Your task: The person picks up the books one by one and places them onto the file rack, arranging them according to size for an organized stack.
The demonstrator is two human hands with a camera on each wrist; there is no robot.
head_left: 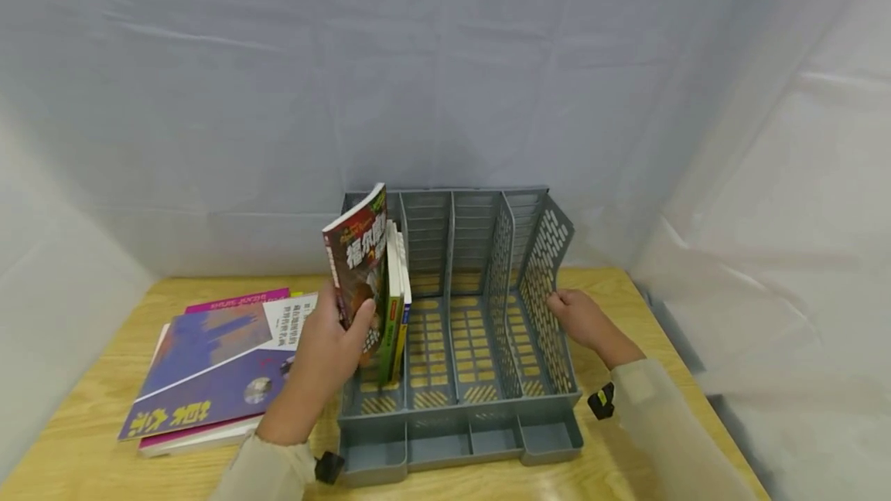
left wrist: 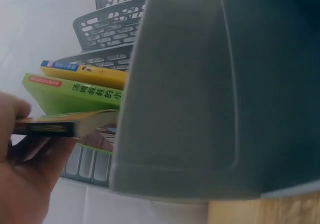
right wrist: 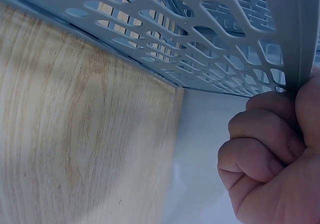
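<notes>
My left hand (head_left: 332,346) grips a dark-covered book (head_left: 358,253) by its spine side, tilted over the leftmost slot of a grey plastic file rack (head_left: 487,408). Just right of it in that slot stand a green-spined book (left wrist: 75,94) and a yellow-spined book (left wrist: 95,75). In the left wrist view the held book's spine lies between thumb and fingers. On the rack's right side, my right hand (head_left: 581,319) pinches the front edge of the perforated end panel (right wrist: 200,39), its fingers curled.
Left of the rack lies a stack of books, a purple one (head_left: 216,377) on top. Small open trays (head_left: 438,451) run along the rack's front. The wooden table (head_left: 76,439) meets a white sheet (head_left: 445,83) behind.
</notes>
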